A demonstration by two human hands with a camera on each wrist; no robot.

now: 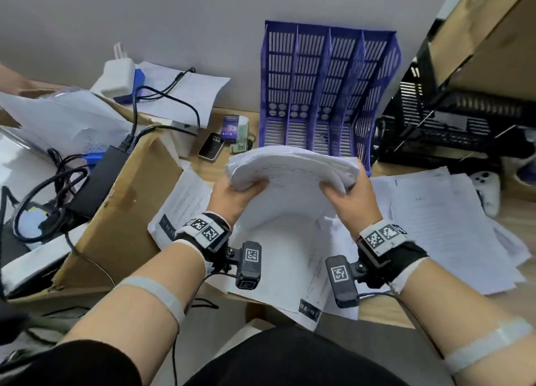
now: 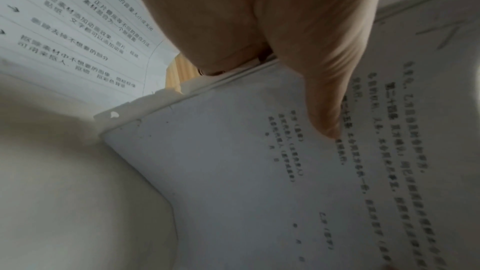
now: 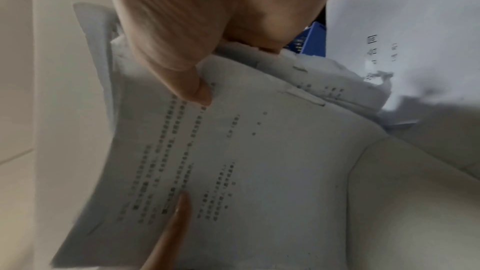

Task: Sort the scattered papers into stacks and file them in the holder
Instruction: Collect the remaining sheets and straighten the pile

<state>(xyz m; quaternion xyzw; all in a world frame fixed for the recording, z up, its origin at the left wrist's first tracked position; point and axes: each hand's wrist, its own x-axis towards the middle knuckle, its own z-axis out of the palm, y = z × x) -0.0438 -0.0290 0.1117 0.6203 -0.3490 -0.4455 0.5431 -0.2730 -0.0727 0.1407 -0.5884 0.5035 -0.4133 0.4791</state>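
Papers [image 1: 293, 165] bunched in a thick stack, held above the desk [image 1: 385, 313] at centre. Left hand [image 1: 232, 195] grips its 9 o'clock edge, right hand [image 1: 352, 194] its 3 o'clock edge, probably to square it. Holder [image 1: 327, 89] at 12 o'clock looks empty; loose sheets [image 1: 435, 220] lie at 3.

One blue slotted plastic file holder [image 1: 327, 95] stands with four compartments. One thick curled stack of white printed papers [image 1: 293, 168] is gripped by two hands: the left hand [image 1: 232, 195] and the right hand [image 1: 352, 200]. One dark-screened phone [image 1: 211, 147] lies flat. One brown cardboard box [image 1: 121, 211] is there, and one white game controller [image 1: 487, 188].
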